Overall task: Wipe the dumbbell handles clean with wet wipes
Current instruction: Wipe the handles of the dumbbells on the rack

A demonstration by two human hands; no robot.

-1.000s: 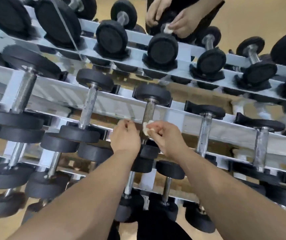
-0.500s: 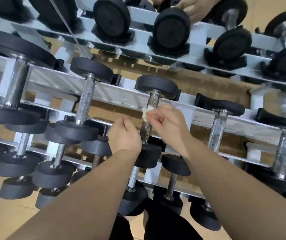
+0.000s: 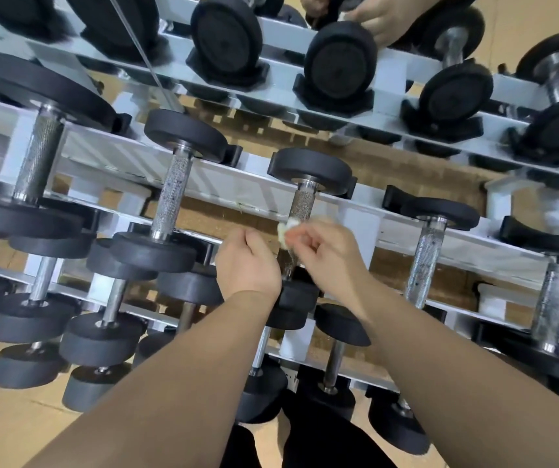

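Readable text: none anywhere in the head view.
Black round rubber dumbbell heads (image 3: pixel 338 65): faces look plain; no number or brand can be made out.
Knurled steel dumbbell handles (image 3: pixel 173 197): only the cross-hatch pattern and dark specks show, no stamp is legible.
White metal rack rails (image 3: pixel 244 187): no lettering or sticker can be read.
Small crumpled white wet wipe (image 3: pixel 286 229): no print can be read.
White rack upright low in the middle (image 3: pixel 292 378): a few tiny dark marks, too small to read.
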